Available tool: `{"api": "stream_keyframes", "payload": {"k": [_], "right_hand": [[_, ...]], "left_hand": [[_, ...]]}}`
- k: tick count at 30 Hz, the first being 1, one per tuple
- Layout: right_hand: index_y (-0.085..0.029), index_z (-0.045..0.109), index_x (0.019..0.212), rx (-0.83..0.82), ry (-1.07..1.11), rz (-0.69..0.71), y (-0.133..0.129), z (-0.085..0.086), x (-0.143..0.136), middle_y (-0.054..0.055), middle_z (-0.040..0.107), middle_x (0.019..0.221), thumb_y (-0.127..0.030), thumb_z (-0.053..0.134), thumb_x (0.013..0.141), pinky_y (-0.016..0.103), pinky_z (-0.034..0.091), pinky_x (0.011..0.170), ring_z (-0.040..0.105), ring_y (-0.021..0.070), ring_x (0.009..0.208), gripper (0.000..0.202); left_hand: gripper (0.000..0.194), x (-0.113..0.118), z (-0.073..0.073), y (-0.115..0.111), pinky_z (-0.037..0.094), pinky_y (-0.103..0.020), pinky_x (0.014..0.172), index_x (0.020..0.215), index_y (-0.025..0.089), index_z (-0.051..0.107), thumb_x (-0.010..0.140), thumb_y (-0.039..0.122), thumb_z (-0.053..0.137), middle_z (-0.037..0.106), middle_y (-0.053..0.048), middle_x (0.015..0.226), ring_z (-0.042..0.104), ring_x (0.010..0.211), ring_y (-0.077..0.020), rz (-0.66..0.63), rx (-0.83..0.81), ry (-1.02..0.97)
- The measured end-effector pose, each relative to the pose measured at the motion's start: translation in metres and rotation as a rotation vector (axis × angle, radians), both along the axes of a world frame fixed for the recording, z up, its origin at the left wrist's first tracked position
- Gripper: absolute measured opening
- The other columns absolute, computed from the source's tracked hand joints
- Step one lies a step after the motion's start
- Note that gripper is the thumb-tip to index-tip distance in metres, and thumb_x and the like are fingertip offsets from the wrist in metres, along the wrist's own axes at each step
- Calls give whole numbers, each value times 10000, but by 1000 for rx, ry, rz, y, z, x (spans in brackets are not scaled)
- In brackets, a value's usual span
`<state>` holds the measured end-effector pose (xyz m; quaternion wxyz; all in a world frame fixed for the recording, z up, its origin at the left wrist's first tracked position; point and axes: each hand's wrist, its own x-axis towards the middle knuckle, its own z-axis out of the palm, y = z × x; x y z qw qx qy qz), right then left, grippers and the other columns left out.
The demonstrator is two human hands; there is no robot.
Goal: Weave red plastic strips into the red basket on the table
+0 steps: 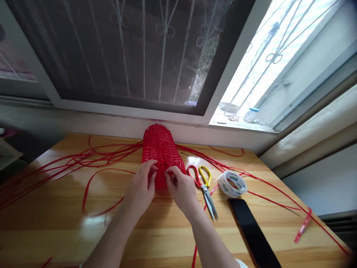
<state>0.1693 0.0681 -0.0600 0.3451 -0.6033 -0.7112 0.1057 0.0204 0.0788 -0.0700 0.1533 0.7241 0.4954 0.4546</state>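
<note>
A red woven basket (159, 143), its weave narrow and tube-like, lies on the wooden table with its far end towards the wall. At its near end, both my hands work close together. My left hand (142, 186) is on the left side, fingers curled and thumb drawn in near the weave. My right hand (181, 188) pinches with thumb and forefinger at the right side. What sits between the fingertips of either hand is too small to make out. A looped red strip (87, 190) runs behind my left wrist, and its ends are hidden there.
Scissors (206, 193) with red and yellow handles lie right of my right hand, beside a tape roll (232, 184) and a black phone (252, 232). Long red strands (75, 160) fan out left and right. The wall and window (131, 106) stand behind the table.
</note>
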Motion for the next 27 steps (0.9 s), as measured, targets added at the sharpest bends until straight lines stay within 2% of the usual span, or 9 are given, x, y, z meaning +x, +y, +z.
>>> {"api": "stream_keyframes", "payload": {"k": [3, 8, 12, 15, 17, 19, 23, 27], "right_hand": [[-188, 603, 860, -2, 11, 17, 0, 2, 0, -23, 583, 573, -222, 463, 833, 196, 300, 492, 493, 109, 488, 146], [-181, 612, 946, 5, 18, -3, -2, 2, -2, -19, 616, 594, -193, 485, 799, 195, 340, 509, 531, 112, 501, 194], [-195, 647, 961, 4, -86, -36, -6, 4, -5, 16, 690, 686, -211, 495, 811, 218, 376, 566, 618, 139, 584, 214], [-161, 602, 1100, -103, -263, -34, -14, 12, -11, 65, 719, 769, -209, 462, 838, 261, 380, 568, 665, 196, 657, 301], [-83, 495, 1235, -227, -392, -4, -20, 21, -17, 108, 719, 781, -207, 446, 848, 295, 375, 543, 673, 246, 665, 409], [-7, 399, 1287, -345, -481, 22, -23, 30, -22, 148, 714, 786, -199, 424, 861, 318, 369, 522, 675, 284, 669, 467], [-33, 469, 1125, -465, -534, 22, -17, 42, -27, 174, 699, 775, -167, 404, 867, 317, 352, 494, 678, 302, 671, 298], [-70, 460, 1067, -445, -538, -48, -6, 38, -23, 168, 698, 748, -172, 428, 866, 296, 344, 493, 685, 293, 685, 228]], "left_hand": [[279, -2, 0, 1, 513, -268, 738, 1128, 195, 480, 863, 136, 414, 577, -54, 1000, 593, 879, -138, -12, 32, 21], [255, -2, -1, 2, 507, -343, 773, 1079, 177, 502, 866, 117, 375, 579, -70, 989, 590, 885, -171, 7, 47, 77], [240, -1, 0, 1, 508, -337, 787, 1058, 174, 501, 856, 114, 388, 580, -71, 994, 582, 901, -173, 3, 29, 91], [242, 0, 1, 0, 515, -321, 775, 1046, 179, 498, 824, 105, 435, 575, -63, 983, 582, 895, -169, 8, 7, 84], [272, 3, 0, 0, 515, -317, 774, 1044, 179, 492, 790, 85, 464, 570, -59, 978, 583, 885, -165, 16, -1, 76], [292, 7, -2, -2, 511, -319, 774, 1034, 179, 488, 768, 60, 466, 566, -58, 974, 580, 880, -165, 27, -4, 67], [239, 13, -6, -4, 503, -326, 752, 985, 178, 488, 790, 56, 426, 558, -60, 949, 571, 863, -168, 50, -10, 51], [208, 14, -7, -5, 488, -318, 722, 963, 178, 483, 799, 66, 422, 559, -53, 924, 561, 836, -169, 50, -21, 41]]}}
